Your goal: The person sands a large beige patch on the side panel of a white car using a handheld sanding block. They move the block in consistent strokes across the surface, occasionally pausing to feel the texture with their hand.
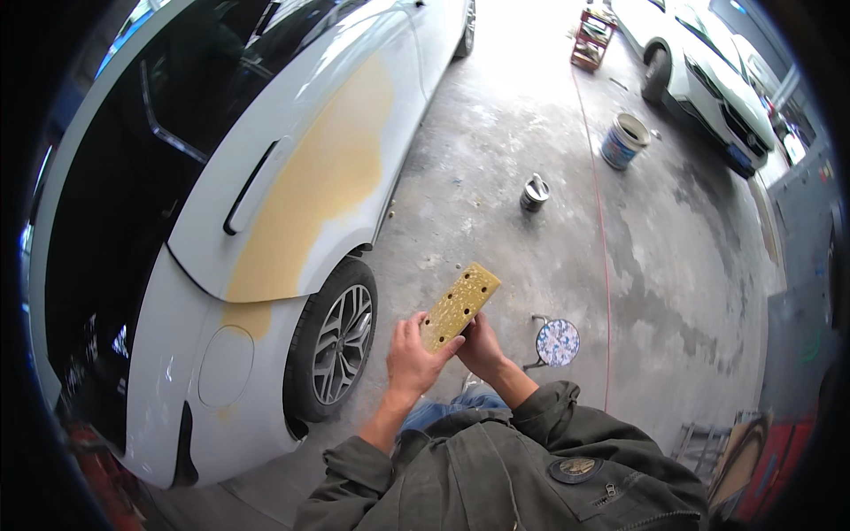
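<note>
Both hands are on a long yellow sanding block [461,305], its perforated, dust-speckled face turned up toward me. My left hand [414,357] closes around its lower left end, with the thumb lying along the near edge. On the other side, my right hand [483,347] grips it from the right and beneath, so most of those fingers are hidden behind it. To my left stands a white car [168,398], apart from my hands. A large patch of yellowish filler [310,177] spreads over its rear door and runs onto the panel above the wheel [341,341].
A round stool [558,342] with a patterned seat stands right of my hands. Beyond it are an open can [534,193] and a bucket [624,142]. A red hose or cord [602,230] crosses the concrete floor. Farther off are a red cart [591,40] and another white car [708,71].
</note>
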`<state>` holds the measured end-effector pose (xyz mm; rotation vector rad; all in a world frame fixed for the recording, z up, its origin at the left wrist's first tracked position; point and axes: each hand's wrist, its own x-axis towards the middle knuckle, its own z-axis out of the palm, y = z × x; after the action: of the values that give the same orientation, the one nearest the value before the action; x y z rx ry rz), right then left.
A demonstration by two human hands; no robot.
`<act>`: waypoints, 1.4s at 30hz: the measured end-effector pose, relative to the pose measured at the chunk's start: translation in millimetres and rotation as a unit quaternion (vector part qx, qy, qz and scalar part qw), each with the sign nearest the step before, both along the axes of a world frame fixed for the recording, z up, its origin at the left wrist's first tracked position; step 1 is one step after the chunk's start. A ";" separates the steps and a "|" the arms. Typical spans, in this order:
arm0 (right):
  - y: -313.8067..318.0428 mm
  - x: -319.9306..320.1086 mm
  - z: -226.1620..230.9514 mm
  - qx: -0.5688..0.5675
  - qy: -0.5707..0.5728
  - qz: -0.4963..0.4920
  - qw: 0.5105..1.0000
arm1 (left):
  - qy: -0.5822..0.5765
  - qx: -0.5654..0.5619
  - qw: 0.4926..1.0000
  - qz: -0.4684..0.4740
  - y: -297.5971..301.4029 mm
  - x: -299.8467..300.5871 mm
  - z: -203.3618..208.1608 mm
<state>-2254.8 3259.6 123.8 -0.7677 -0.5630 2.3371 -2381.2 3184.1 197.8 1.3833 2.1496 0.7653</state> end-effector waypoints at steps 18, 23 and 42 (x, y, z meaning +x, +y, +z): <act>-1.2 -60.7 8.9 -0.073 0.086 0.053 0.992 | 0.110 0.168 0.968 -0.148 -55.2 -23.2 1.4; -24.4 -124.0 31.9 -0.005 0.030 -0.004 1.000 | -0.009 0.160 0.986 -0.048 -59.6 -87.1 16.9; 37.9 -430.9 44.7 0.300 -0.282 -0.235 0.880 | 0.558 -0.028 0.821 -0.115 1.3 -464.1 180.0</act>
<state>-2685.6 3297.5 168.4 -1.1165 -1.1341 1.3520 -2845.3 3185.3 377.7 2.3598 2.6144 -0.3678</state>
